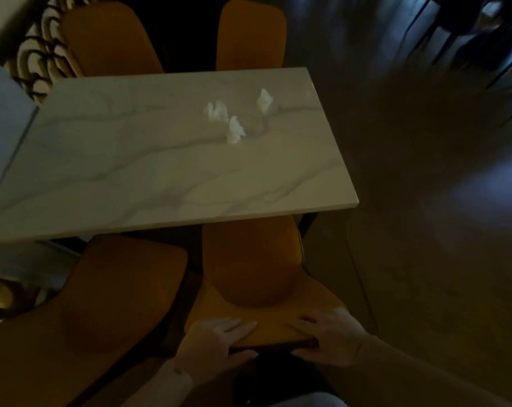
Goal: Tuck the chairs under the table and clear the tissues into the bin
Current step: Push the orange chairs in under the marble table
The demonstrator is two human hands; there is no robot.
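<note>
Mustard-orange near chair (249, 259), seat front hidden under the marble-look table (161, 171); backrest top gripped by left hand (216, 339) and right hand (328, 336), fingers over it, thumbs behind. Three crumpled white tissues (234, 129) mid-table, blurred. Neighbouring chair (102, 289) cut off at left. No legible writing

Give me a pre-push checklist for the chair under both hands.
1. Left hand grips the mustard-orange upholstered chair backrest: ok.
2. Right hand grips the same backrest: ok.
3. Seat lined up under the white marble-pattern rectangular table: ok, partly under.
4. Neighbouring orange chair apart: ok, narrow gap.
5. Legs clear of the table frame: cannot tell.
6. Three crumpled white tissues cleared: not ok.
</note>
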